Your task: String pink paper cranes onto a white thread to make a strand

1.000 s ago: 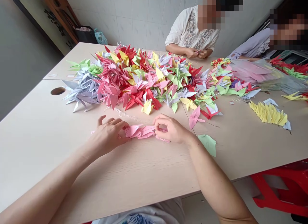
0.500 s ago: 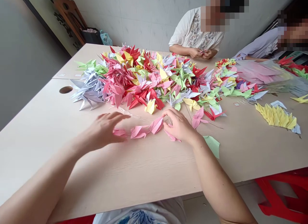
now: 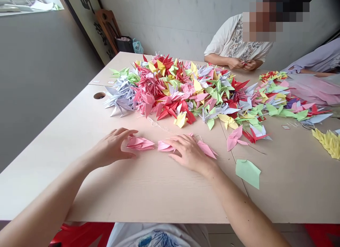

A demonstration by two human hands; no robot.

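A row of folded pink paper cranes lies on the table in front of me. At its left end, my left hand [image 3: 113, 149] curves around one pink crane [image 3: 141, 143], thumb and fingers apart; whether it touches the paper I cannot tell. My right hand [image 3: 190, 152] rests palm down over the middle of the row with its fingers spread. Part of a pink crane [image 3: 163, 146] shows left of these fingertips, and another pink crane [image 3: 207, 149] sticks out behind the hand. A thin thread loops beside that one.
Beyond my hands spreads a large heap of multicoloured paper cranes [image 3: 170, 87]. To the right lie a single pink crane [image 3: 235, 138], a green paper sheet [image 3: 248, 172] and a yellow crane bundle [image 3: 328, 142]. A co-worker [image 3: 225, 45] sits across the table, holding something small.
My right hand has moved left along the row, from a near pinch to spread fingers. My left hand stays by the left end. The view has turned left.
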